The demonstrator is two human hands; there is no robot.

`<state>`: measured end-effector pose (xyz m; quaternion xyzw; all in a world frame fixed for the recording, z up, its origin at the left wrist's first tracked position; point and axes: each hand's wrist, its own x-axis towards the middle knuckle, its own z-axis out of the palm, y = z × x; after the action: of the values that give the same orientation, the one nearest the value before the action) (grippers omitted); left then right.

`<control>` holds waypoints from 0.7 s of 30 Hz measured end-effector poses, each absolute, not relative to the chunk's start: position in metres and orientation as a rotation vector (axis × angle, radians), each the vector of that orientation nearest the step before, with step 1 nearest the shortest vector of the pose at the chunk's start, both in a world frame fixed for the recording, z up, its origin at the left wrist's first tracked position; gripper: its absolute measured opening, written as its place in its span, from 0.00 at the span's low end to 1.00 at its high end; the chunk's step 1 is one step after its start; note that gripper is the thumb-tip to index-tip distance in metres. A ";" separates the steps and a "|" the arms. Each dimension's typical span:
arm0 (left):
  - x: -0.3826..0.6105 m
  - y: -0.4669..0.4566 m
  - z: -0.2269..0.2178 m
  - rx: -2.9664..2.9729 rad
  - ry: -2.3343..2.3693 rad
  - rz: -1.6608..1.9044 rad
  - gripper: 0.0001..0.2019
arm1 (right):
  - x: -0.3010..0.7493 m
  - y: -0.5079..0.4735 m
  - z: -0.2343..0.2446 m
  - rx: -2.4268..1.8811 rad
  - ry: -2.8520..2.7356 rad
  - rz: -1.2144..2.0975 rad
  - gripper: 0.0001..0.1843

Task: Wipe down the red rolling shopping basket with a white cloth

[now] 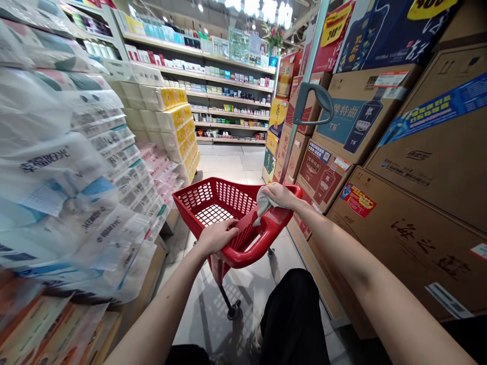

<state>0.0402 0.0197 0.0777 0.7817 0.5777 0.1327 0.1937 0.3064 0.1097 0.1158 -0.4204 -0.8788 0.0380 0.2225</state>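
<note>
A red plastic shopping basket on wheels stands in the aisle in front of me, with nothing visible inside. My left hand rests closed over the near rim of the basket beside its red handle. My right hand presses a grey-white cloth against the right rim of the basket, fingers curled over the cloth.
Stacked packs of tissue and toilet paper fill the left side. Large brown cartons are piled on the right, with a grey cart handle in front of them. Product shelves cross the far end of the tiled aisle.
</note>
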 end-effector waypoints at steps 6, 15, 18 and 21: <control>0.039 0.007 0.083 2.163 1.664 0.387 0.20 | 0.289 0.130 0.114 -1.332 -2.639 0.113 0.23; 0.055 -0.001 0.081 2.148 1.748 0.361 0.22 | 0.283 0.151 0.106 -1.572 -2.572 -0.089 0.16; 0.063 -0.008 0.082 2.143 1.764 0.364 0.22 | 0.280 0.149 0.110 -1.661 -2.623 -0.205 0.17; 0.070 -0.015 0.083 2.140 1.755 0.383 0.21 | 0.274 0.145 0.112 -1.790 -2.564 -0.274 0.18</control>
<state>0.0704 -0.0148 0.0831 0.7544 0.6187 0.1351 0.1728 0.2739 0.1445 0.1122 -0.5701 -0.8169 -0.0874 0.0012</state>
